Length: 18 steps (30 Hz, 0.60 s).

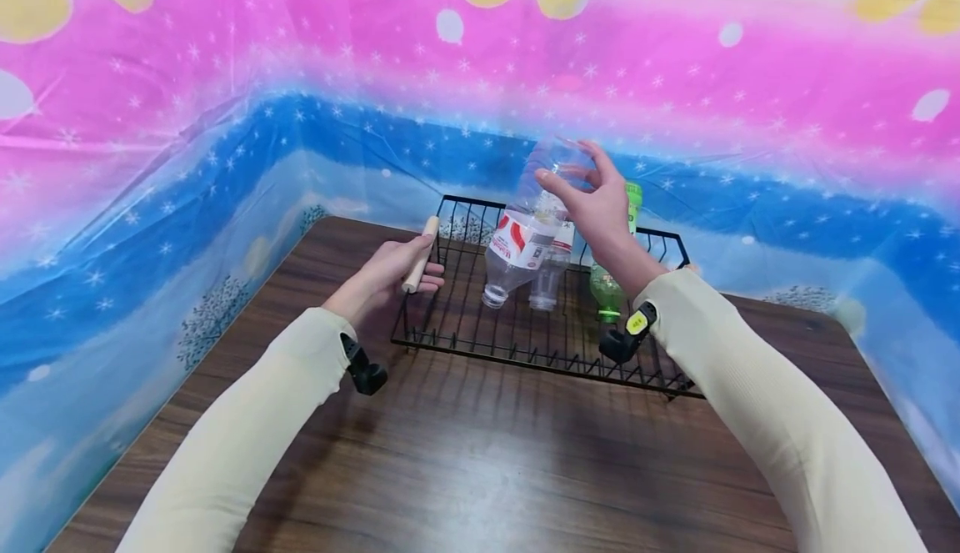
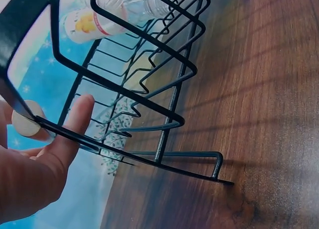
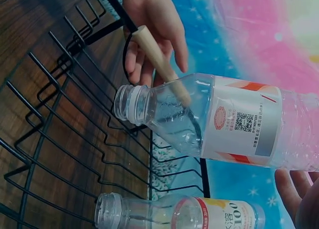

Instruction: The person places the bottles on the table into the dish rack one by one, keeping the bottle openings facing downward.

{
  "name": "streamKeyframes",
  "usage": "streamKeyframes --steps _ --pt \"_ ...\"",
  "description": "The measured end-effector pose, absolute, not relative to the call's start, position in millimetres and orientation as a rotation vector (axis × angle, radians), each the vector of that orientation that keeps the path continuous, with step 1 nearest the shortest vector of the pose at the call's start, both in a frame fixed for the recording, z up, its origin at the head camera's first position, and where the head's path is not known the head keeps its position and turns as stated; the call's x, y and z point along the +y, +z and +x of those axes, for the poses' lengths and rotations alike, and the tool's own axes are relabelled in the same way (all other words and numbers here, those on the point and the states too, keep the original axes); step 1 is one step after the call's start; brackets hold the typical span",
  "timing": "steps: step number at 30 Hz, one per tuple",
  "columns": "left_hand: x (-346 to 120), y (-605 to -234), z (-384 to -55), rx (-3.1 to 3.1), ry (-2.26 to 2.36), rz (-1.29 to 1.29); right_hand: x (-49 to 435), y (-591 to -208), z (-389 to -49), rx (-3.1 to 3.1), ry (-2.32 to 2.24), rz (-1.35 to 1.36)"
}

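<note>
My right hand [image 1: 603, 207] holds a clear plastic bottle [image 1: 517, 240] near its base, thumb on one side and fingers on the other. The bottle is tilted with its open, capless mouth down, over a black wire dish rack [image 1: 480, 349]. Beside it in the rack, a second clear bottle [image 1: 550, 273] stands mouth down. Farther right is a green bottle [image 1: 606, 286], also neck down and partly behind my right wrist. My left hand [image 1: 382, 273] holds the wooden handle [image 1: 420, 261] at the rack's left end, thumb over it and fingers beyond.
The rack stands on a dark wood-grain table [image 1: 450, 470], towards the far side. A patterned pink and blue cloth [image 1: 360, 52] hangs around the table's back and sides. Black wrist cameras [image 1: 367, 374] stick out below both sleeves.
</note>
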<state>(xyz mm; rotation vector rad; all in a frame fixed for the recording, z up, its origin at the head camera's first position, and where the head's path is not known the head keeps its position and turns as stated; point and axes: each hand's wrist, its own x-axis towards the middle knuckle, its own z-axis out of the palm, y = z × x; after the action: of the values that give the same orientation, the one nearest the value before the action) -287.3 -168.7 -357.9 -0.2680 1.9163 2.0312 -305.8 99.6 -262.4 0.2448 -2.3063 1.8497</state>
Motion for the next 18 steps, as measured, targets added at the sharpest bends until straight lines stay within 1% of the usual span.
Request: streamKeyframes --steps 18 --pt "-164.8 -363.6 -295.2 1.795 2.082 -0.256 71.3 -264.9 -324.7 -2.444 1.683 0.257"
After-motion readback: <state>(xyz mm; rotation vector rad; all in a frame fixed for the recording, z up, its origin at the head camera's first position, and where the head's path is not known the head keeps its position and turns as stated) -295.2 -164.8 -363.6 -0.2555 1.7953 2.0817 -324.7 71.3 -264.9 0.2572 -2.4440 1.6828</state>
